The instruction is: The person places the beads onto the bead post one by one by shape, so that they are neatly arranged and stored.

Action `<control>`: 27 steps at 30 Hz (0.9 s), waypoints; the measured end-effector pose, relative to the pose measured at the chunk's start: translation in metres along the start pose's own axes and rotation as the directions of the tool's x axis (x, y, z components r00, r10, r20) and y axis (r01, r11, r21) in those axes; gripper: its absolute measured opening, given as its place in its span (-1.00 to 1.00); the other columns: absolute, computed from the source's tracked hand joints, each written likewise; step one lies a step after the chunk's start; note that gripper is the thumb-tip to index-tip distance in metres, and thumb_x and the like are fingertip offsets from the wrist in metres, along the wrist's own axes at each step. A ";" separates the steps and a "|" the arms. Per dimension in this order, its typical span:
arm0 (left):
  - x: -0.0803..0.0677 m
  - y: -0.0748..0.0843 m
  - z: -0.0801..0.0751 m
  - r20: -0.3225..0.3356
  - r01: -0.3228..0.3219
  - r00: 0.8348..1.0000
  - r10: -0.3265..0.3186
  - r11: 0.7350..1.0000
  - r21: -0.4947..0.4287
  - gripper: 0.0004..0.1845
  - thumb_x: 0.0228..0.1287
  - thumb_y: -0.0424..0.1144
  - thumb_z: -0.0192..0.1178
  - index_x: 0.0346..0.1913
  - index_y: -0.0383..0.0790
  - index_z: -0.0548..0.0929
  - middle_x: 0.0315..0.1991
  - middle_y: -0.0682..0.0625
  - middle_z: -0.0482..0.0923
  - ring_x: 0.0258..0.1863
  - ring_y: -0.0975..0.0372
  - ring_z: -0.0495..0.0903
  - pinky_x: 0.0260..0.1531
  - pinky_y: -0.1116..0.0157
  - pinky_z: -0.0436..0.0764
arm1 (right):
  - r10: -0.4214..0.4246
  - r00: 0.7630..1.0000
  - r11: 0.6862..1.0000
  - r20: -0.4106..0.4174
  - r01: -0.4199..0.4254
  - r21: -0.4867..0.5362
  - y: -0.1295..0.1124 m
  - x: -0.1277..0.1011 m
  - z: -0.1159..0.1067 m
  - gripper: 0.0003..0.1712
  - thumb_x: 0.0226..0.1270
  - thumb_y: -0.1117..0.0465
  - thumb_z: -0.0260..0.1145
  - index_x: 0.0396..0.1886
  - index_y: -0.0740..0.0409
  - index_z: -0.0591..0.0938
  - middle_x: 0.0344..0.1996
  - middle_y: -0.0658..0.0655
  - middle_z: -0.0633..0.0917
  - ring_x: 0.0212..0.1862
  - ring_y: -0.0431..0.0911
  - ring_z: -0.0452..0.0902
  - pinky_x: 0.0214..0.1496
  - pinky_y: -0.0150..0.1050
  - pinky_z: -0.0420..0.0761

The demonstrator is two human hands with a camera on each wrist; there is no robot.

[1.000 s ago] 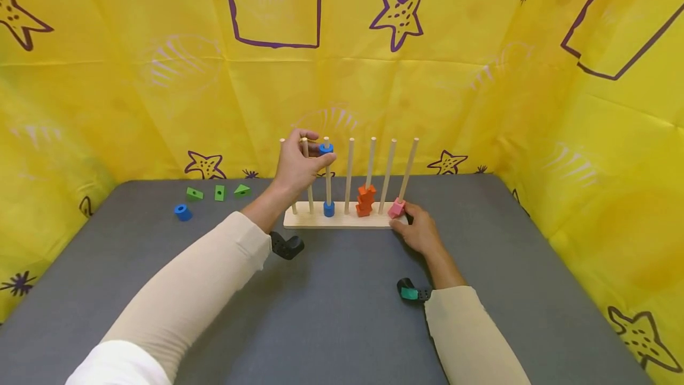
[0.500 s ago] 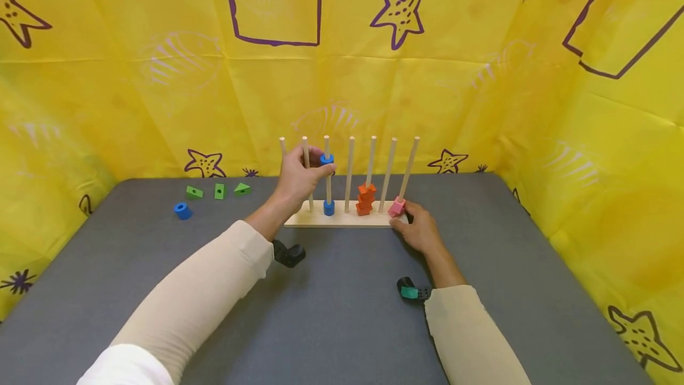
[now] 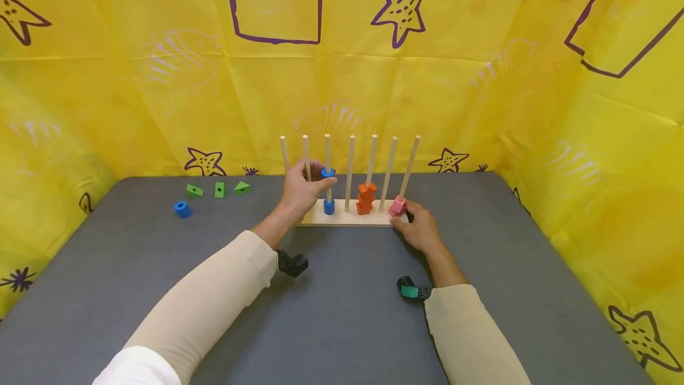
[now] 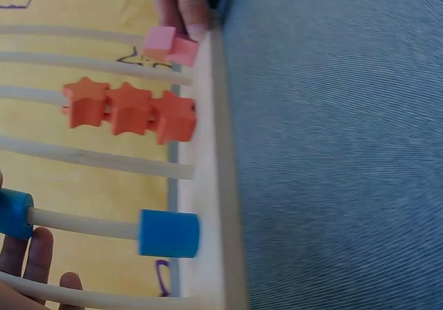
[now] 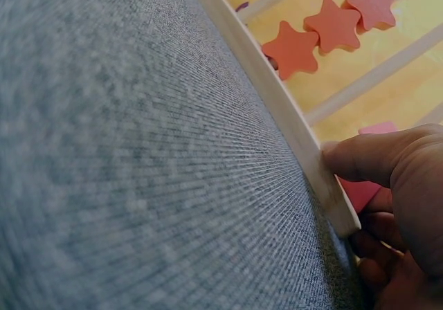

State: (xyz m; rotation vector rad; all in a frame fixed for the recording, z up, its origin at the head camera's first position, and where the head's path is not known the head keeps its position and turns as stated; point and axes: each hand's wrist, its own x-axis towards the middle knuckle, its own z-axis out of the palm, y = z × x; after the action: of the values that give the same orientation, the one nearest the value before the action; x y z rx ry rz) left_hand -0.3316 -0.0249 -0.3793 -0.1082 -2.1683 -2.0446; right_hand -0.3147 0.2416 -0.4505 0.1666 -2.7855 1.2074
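A wooden base (image 3: 347,218) with several upright pegs stands at the table's far middle. My left hand (image 3: 306,189) pinches a blue ring (image 3: 328,173) partway down the third peg (image 3: 328,153); the same ring (image 4: 14,213) shows at the left wrist view's edge. Another blue ring (image 3: 329,207) (image 4: 168,234) sits at that peg's foot. Three orange stars (image 3: 366,198) (image 4: 131,109) are stacked on the fifth peg. A pink block (image 3: 396,207) (image 4: 169,45) sits on the last peg. My right hand (image 3: 419,229) grips the base's right end (image 5: 332,192).
On the grey table (image 3: 342,314) to the left lie a blue ring (image 3: 183,209) and three green wedge pieces (image 3: 218,190). Yellow patterned cloth (image 3: 107,76) walls the table at the back and both sides. Black wrist mounts (image 3: 291,264) sit under both forearms.
My left hand has lowered the blue ring from near the third peg's top to about halfway down. The right hand has stayed on the base.
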 end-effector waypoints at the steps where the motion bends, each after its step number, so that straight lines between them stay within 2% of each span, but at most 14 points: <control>1: 0.000 -0.003 0.000 -0.002 0.005 1.000 -0.005 1.000 -0.001 -0.65 0.09 -0.46 0.40 -0.10 -0.39 0.50 -0.20 -0.14 0.49 -0.20 0.08 0.53 -0.14 0.25 0.61 | -0.002 1.000 1.000 0.000 0.002 -0.001 0.000 0.000 0.000 -0.40 0.23 0.23 0.34 0.24 0.40 0.48 0.22 0.42 0.44 0.27 0.29 0.29 0.31 0.16 0.21; 6: -0.002 -0.015 0.001 -0.018 0.026 0.999 -0.026 1.000 0.013 -0.65 0.09 -0.46 0.41 -0.10 -0.38 0.50 -0.21 -0.14 0.49 -0.21 0.09 0.53 -0.15 0.26 0.59 | -0.001 1.000 1.000 0.001 0.001 0.013 0.000 0.000 0.001 -0.41 0.22 0.23 0.35 0.23 0.39 0.49 0.22 0.41 0.44 0.27 0.28 0.30 0.31 0.14 0.21; 12: -0.003 -0.025 0.004 -0.040 0.019 0.999 -0.018 0.999 0.036 -0.65 0.07 -0.44 0.43 -0.12 -0.35 0.52 -0.22 -0.14 0.51 -0.21 0.08 0.55 -0.11 0.25 0.57 | 0.000 1.000 1.000 0.002 0.000 0.023 -0.001 0.000 0.000 -0.42 0.22 0.24 0.34 0.21 0.39 0.50 0.21 0.41 0.45 0.26 0.28 0.30 0.31 0.14 0.21; 22: -0.007 -0.042 0.006 -0.058 0.070 0.996 -0.065 0.994 0.082 -0.65 0.07 -0.44 0.43 -0.11 -0.35 0.52 -0.21 -0.13 0.50 -0.20 0.07 0.54 -0.12 0.21 0.54 | 0.006 1.000 1.000 0.012 -0.006 0.006 0.001 0.000 0.001 -0.40 0.22 0.22 0.35 0.24 0.36 0.49 0.23 0.39 0.45 0.27 0.26 0.30 0.31 0.14 0.21; 27: -0.010 -0.046 0.006 -0.058 0.059 0.997 -0.053 0.992 0.112 -0.67 0.08 -0.43 0.42 -0.13 -0.32 0.52 -0.22 -0.14 0.51 -0.22 0.06 0.50 -0.22 0.20 0.53 | 0.010 1.000 1.000 0.015 -0.010 0.006 0.003 0.001 0.001 -0.38 0.24 0.22 0.34 0.26 0.38 0.47 0.24 0.40 0.43 0.28 0.27 0.28 0.32 0.15 0.20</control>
State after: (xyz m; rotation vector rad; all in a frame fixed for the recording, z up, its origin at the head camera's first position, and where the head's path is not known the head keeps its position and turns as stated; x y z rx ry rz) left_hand -0.3295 -0.0212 -0.4263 0.0232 -2.2723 -1.9232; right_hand -0.3160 0.2426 -0.4532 0.1626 -2.7988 1.2227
